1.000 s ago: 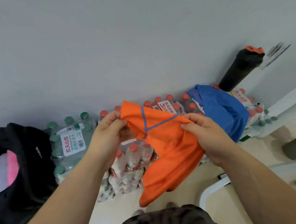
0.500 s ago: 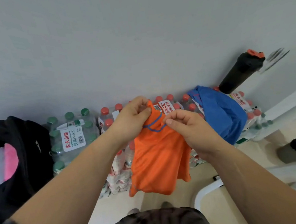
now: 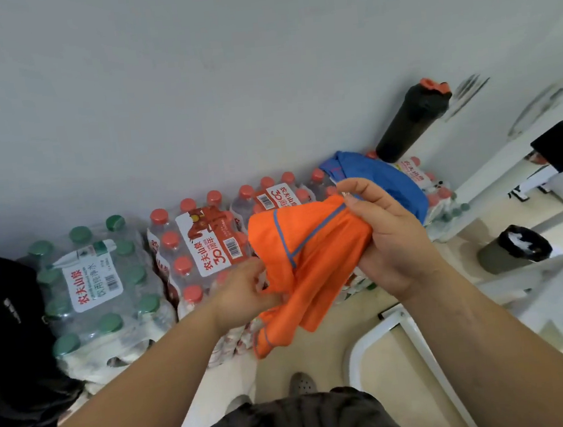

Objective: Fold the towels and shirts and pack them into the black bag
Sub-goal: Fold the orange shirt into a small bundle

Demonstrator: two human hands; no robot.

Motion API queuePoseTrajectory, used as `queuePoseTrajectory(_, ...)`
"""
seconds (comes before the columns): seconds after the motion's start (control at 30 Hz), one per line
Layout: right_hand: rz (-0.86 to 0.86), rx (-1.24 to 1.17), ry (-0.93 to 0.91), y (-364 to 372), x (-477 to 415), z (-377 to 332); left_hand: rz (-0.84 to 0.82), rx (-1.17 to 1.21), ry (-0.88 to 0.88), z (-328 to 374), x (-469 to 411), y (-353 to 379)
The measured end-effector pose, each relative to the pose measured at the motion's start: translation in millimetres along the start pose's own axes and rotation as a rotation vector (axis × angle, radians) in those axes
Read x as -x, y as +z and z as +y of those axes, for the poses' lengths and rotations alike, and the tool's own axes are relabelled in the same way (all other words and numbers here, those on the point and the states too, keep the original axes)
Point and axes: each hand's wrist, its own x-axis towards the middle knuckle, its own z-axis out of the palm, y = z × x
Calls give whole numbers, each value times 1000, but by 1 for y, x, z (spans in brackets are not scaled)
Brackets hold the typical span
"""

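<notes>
Fingers [image 3: 362,190] of our right hand [image 3: 392,237] pinched the orange shirt [image 3: 311,255] at its blue-trimmed edge; our left hand [image 3: 243,294] gripped the bunched cloth lower down.

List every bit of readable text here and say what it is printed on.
"农夫山泉", "饮用纯净水": label on the green-capped water pack.
"农夫山泉", "30", "周年": label on the red-capped water pack.
"农夫山泉", "30": label on the second red-capped pack.
Too blurred: barcodes' fine print, the far label by the black bottle, the white print on the black bag.
None on the orange shirt.
</notes>
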Motion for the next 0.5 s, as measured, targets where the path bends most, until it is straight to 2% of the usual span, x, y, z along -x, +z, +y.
queuePoseTrajectory(0.13,112,-133,-55,-5,-1,-9,33,0,118,-9,1,6)
queuePoseTrajectory(0.27,283,-41,-125,-24,-6,-13,99,260,-95,-1,18,-9)
queuePoseTrajectory(0.33,366,202,-114,-42,-8,-8,169,332,-134,6,23,-24)
queuePoseTrajectory(0.4,396,573,-68,-60,-11,2,224,355,-118,16,26,-43)
queuePoseTrajectory(0.43,375,795,-42,-68,-13,8,228,366,-106,22,25,-52)
queuePoseTrajectory(0.5,210,1301,52,-73,-15,19,185,310,-46,36,22,-65)
